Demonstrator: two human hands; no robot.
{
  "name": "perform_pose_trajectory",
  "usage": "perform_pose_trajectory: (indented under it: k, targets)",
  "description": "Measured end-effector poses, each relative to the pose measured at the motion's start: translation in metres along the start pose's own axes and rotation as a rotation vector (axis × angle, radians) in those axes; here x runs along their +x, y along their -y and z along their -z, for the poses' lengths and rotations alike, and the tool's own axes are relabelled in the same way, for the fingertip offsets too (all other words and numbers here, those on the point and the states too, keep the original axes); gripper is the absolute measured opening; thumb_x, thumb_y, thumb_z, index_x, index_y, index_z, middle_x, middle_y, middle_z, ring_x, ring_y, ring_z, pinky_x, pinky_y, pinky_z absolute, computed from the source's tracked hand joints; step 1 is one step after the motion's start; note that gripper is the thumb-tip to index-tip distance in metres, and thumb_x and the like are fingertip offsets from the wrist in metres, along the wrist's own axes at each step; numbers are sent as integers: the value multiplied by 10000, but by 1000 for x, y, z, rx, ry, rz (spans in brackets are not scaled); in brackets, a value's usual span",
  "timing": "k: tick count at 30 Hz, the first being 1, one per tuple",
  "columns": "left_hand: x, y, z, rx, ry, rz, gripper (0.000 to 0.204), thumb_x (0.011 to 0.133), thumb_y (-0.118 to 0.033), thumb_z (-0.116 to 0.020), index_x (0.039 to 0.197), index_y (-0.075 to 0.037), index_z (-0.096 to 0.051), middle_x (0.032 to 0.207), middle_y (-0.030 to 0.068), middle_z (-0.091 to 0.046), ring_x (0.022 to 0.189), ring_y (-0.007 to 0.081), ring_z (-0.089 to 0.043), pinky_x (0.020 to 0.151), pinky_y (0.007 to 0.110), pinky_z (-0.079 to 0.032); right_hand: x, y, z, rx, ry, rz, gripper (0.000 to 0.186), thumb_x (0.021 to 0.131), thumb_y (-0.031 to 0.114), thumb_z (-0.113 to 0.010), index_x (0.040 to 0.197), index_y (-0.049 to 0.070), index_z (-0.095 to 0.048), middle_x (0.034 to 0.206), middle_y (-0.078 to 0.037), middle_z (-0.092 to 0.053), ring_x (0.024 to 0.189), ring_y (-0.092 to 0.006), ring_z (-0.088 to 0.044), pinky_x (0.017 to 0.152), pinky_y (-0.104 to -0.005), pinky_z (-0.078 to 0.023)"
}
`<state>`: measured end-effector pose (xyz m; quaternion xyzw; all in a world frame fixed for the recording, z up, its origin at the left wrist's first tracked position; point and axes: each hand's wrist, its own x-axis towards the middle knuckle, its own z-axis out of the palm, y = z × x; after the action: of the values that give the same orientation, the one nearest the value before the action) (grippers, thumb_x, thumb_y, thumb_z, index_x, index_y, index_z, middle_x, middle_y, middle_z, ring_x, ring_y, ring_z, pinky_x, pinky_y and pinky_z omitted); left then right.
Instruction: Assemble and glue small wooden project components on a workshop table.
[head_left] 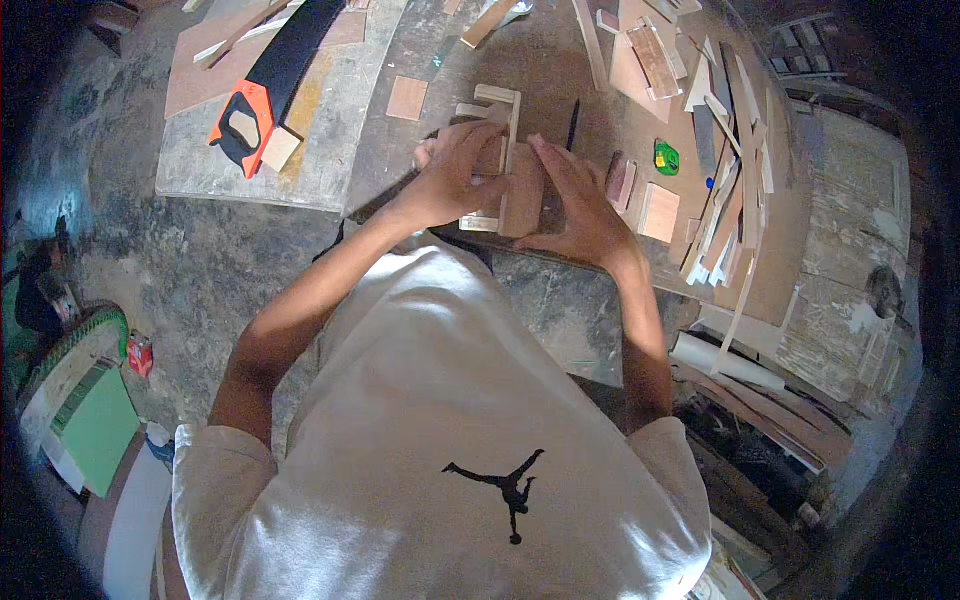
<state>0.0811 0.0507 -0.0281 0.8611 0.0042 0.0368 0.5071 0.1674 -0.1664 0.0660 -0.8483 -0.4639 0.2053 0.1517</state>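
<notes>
Near the front edge of the workbench, a small assembly of pale wooden strips (514, 110) stands between my hands. A brown wooden block (524, 190) sits against its right side. My left hand (455, 180) closes around the assembly from the left, with some fingertips hidden behind the wood. From the right, my right hand (590, 210) spans the block, thumb at the near end and fingers at the far end. A dark pencil (574, 125) lies just beyond my right hand.
A handsaw (245, 125) with an orange and black handle lies at the left. Right of my hands are a green tape measure (667, 157), a plywood square (660, 212) and a heap of wood offcuts (735, 160). Another plywood square (408, 98) lies beyond my left hand.
</notes>
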Motion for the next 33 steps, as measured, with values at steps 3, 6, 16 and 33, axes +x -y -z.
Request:
perform_pose_trajectory:
  k: [3, 6, 16, 33]
  targets:
    - [0, 4, -3, -72, -56, -76, 741, 869, -450, -764, 1458, -101, -480, 1424, 152, -502, 1378, 322, -405, 1086, 477, -254, 0, 4, 1, -13, -4, -18, 1331, 583, 518, -928, 1622, 103, -207, 1610, -149, -357, 1486, -353, -318, 1223, -511, -194]
    - [0, 1, -1, -102, -2, -18, 743, 866, -444, -765, 1454, -89, -482, 1452, 155, -487, 1389, 334, -390, 1104, 487, -242, -1, 3, 1, -24, -17, -7, 1341, 576, 547, -922, 1622, 106, -208, 1613, -146, -357, 1489, -355, -310, 1231, -526, -167]
    - [0, 3, -4, -116, -55, -87, 717, 867, -388, -765, 1445, -64, -489, 1444, 164, -504, 1377, 366, -388, 1151, 491, -289, 2, 1, -1, -7, -11, -6, 1368, 566, 542, -932, 1626, 90, -195, 1608, -150, -364, 1484, -351, -315, 1236, -551, -129]
    - [1, 2, -5, -123, 1, -4, 712, 893, -435, -735, 1449, -74, -477, 1469, 168, -480, 1398, 365, -363, 1166, 491, -270, 5, 6, 6, 38, 33, -40, 1327, 586, 416, -943, 1632, 110, -186, 1630, -131, -339, 1489, -329, -311, 1222, -489, -196]
